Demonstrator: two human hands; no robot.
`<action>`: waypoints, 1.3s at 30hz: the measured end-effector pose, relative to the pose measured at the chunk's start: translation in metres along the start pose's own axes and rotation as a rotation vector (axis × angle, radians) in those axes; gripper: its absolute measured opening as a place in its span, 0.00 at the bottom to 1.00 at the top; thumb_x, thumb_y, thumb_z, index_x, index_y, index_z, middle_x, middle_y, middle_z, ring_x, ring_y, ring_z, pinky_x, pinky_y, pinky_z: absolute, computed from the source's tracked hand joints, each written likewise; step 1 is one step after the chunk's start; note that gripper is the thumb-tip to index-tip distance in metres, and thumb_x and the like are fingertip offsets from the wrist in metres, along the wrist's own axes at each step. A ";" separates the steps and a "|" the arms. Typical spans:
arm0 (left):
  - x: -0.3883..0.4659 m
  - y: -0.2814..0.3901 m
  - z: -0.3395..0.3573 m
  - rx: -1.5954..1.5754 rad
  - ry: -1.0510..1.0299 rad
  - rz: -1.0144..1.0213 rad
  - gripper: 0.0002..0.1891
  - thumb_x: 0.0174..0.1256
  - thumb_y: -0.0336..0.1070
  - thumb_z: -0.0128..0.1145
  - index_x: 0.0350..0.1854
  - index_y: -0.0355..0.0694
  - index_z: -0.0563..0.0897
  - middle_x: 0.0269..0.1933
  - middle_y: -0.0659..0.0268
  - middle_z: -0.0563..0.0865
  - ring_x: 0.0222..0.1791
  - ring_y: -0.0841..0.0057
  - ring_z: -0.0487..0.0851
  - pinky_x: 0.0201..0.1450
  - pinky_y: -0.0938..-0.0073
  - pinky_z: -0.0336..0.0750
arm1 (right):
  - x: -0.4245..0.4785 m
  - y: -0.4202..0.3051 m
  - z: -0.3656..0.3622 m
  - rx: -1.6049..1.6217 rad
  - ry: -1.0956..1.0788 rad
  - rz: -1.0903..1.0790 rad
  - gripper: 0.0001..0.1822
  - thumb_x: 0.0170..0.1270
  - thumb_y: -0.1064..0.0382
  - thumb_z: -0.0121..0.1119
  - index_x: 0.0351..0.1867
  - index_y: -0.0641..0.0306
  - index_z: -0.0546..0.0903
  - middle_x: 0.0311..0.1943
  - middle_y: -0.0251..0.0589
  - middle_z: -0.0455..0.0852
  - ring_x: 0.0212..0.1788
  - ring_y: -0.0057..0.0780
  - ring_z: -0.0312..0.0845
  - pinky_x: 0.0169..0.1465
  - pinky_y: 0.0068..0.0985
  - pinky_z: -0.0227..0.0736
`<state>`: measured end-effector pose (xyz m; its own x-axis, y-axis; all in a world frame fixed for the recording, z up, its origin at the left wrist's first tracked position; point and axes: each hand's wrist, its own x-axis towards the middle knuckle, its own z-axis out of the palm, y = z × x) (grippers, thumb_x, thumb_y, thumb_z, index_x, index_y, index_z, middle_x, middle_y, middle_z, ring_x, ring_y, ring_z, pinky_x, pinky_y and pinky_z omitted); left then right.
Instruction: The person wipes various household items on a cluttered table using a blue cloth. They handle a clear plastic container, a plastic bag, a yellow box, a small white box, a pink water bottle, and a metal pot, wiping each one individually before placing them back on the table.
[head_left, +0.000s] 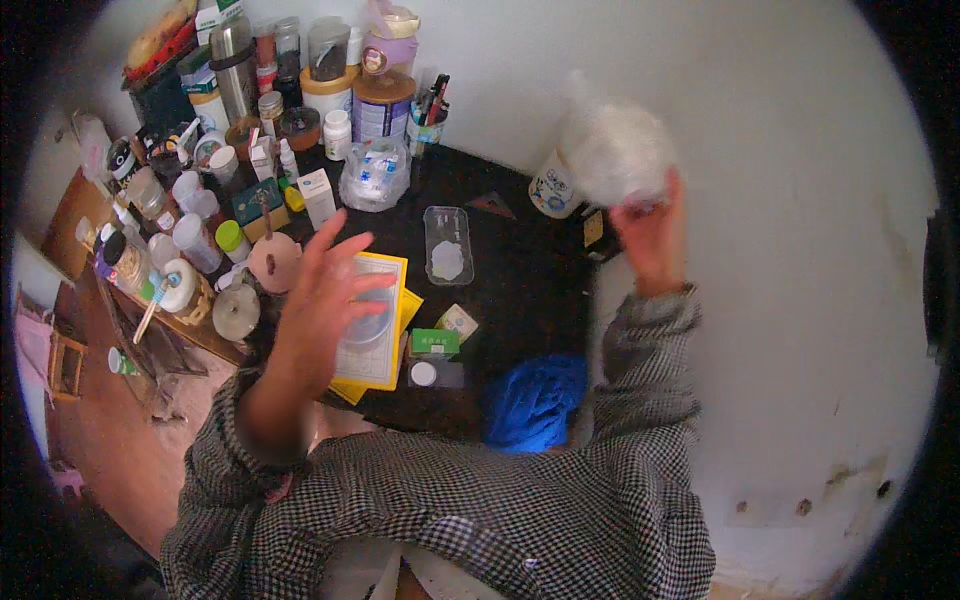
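My right hand (654, 240) is raised at the right by the wall. It grips a whitish, blurred bundle (626, 154) that looks like a plastic bag; its contents cannot be made out. Behind the bundle a white printed tub (553, 187) is partly covered. My left hand (322, 289) hovers with fingers spread and nothing in them, over yellow-bordered sheets or booklets (386, 360). On these lies a round clear plastic lid or dish (366, 322), partly hidden by the fingers. To their right are a shallow clear plastic tray (450, 247) and a green box (435, 342).
Bottles, jars and boxes crowd the black tabletop's (517, 300) left and back, including a lidded clay teapot (274, 262) and a pen holder (427, 124). A knotted clear bag (375, 176) stands among them. Blue cloth (536, 405) lies at the front edge. The wall (787, 262) bounds the right.
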<state>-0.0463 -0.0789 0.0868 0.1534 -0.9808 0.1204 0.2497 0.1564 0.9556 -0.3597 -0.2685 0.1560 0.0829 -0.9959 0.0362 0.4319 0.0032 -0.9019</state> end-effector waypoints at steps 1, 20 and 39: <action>-0.003 -0.001 -0.006 -0.054 0.029 -0.037 0.33 0.70 0.49 0.46 0.71 0.41 0.52 0.65 0.56 0.66 0.51 0.64 0.80 0.47 0.70 0.75 | 0.027 -0.017 -0.019 -0.010 0.066 -0.063 0.24 0.65 0.44 0.53 0.52 0.60 0.71 0.41 0.38 0.77 0.37 0.28 0.74 0.41 0.31 0.74; -0.038 -0.028 -0.040 0.025 0.500 -0.201 0.24 0.70 0.48 0.48 0.61 0.37 0.69 0.51 0.61 0.78 0.38 0.77 0.81 0.42 0.77 0.74 | 0.268 -0.025 -0.080 -0.247 0.226 0.035 0.22 0.58 0.37 0.53 0.39 0.52 0.77 0.31 0.31 0.80 0.29 0.24 0.73 0.25 0.22 0.64; -0.054 -0.041 -0.049 0.268 0.587 -0.135 0.17 0.68 0.40 0.49 0.55 0.37 0.75 0.46 0.67 0.81 0.29 0.84 0.75 0.30 0.83 0.67 | 0.261 -0.030 -0.150 -0.460 0.375 -0.241 0.25 0.63 0.39 0.46 0.46 0.59 0.74 0.43 0.36 0.75 0.38 0.31 0.69 0.36 0.31 0.67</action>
<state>-0.0186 -0.0264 0.0278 0.6522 -0.7515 -0.0993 0.0683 -0.0723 0.9950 -0.4856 -0.5418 0.1281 -0.3246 -0.9280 0.1832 -0.0375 -0.1809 -0.9828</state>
